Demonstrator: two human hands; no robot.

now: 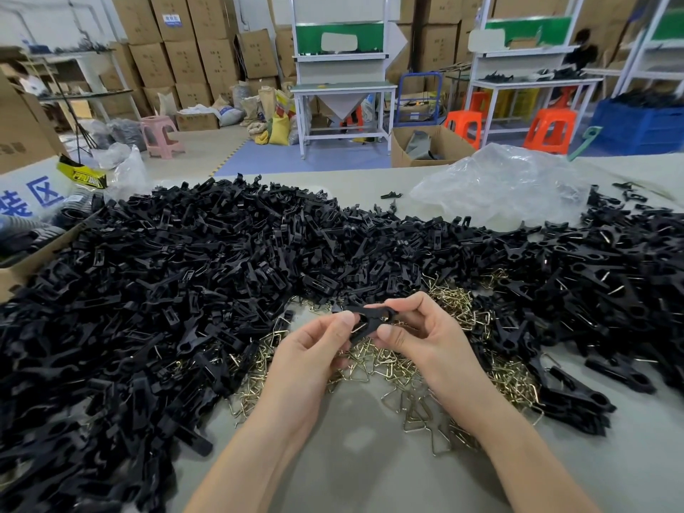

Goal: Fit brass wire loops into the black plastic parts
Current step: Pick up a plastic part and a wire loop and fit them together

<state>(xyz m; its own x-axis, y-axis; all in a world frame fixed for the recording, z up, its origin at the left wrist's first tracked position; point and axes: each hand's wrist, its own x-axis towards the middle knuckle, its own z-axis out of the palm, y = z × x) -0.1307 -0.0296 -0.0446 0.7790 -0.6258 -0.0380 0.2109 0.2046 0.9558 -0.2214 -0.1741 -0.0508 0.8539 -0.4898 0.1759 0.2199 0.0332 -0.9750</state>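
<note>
Left hand and right hand pinch black plastic part; white sign reads "区".

Warehouse workshop: stacked cartons, workbenches

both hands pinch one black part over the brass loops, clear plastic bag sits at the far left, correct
No: the head view shows the clear plastic bag at the far right. The left hand and right hand do pinch one black part over the brass loops.

Stacked cardboard boxes, white workbenches, orange stools, a pink stool, blue floor mat, blue crate.
</note>
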